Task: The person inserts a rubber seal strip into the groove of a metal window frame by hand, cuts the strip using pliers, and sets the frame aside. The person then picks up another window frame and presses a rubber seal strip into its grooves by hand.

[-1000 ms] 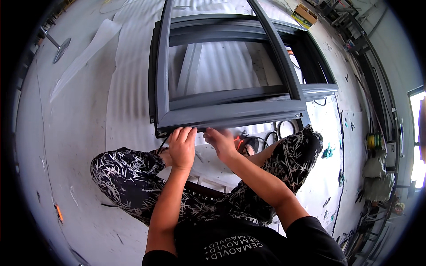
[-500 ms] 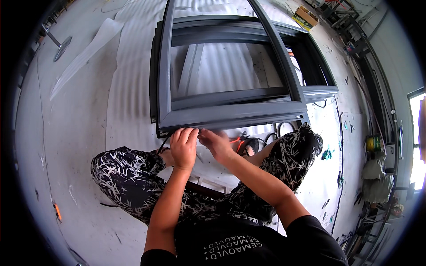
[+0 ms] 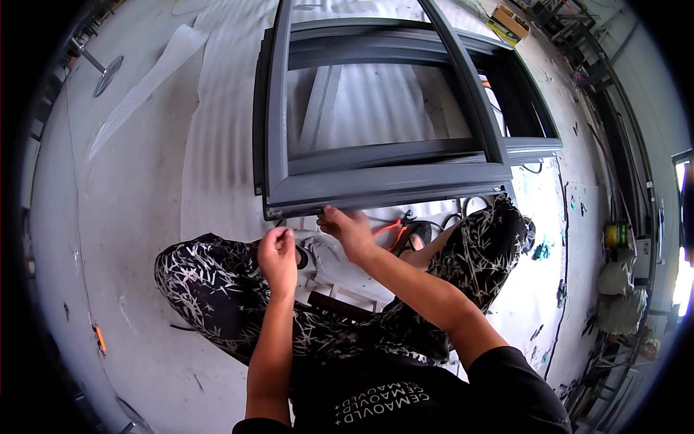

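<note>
On the white corrugated sheet (image 3: 210, 145) spread over the floor lies a dark grey aluminium window frame (image 3: 390, 181), flat, its near rail just in front of the seated person's knees. The right hand (image 3: 348, 228) is at the underside of that near rail, fingers curled and pinched against the lower lip; something thin and dark seems to sit between fingertips and rail, but it is too small to name. The left hand (image 3: 277, 253) hangs just short of the rail, closed into a loose fist, apparently pinching something small; what it holds cannot be told. Orange-handled pliers (image 3: 390, 230) lie on the sheet just right of the right hand, beside a black cable (image 3: 463, 210).

The frame looks stiff and fairly heavy for 1 person, with hard corners and a coated finish that would scratch. It would best be gripped along the long rails near the corners with 2 hands, not by the thin inner bars.
</note>
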The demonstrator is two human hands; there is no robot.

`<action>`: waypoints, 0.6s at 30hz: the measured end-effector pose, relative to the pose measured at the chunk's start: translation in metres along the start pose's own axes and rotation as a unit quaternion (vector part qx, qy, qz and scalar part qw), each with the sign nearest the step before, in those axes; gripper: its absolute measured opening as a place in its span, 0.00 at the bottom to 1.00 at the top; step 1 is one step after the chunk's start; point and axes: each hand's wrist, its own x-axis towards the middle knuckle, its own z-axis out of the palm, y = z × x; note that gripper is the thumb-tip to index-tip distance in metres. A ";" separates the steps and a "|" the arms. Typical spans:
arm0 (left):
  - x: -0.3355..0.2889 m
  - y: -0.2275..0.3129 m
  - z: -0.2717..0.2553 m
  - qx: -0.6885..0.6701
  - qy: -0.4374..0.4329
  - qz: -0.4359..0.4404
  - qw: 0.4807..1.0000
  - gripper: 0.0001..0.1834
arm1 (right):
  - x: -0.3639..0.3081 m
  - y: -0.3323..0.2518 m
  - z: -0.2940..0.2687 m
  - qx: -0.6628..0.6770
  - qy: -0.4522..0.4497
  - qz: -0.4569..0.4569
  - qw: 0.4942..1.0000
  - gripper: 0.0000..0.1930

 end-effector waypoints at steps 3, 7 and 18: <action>0.001 -0.001 0.014 -0.120 -0.034 -0.160 0.979 0.09 | 0.000 -0.001 0.000 -0.002 0.028 -0.021 0.999 0.15; 0.003 0.009 0.025 -0.185 0.025 -0.143 0.972 0.09 | -0.004 0.001 0.002 0.017 0.019 -0.011 1.000 0.15; 0.006 0.041 0.033 0.317 0.035 0.347 0.882 0.10 | -0.006 0.002 0.000 0.066 -0.024 0.020 0.997 0.13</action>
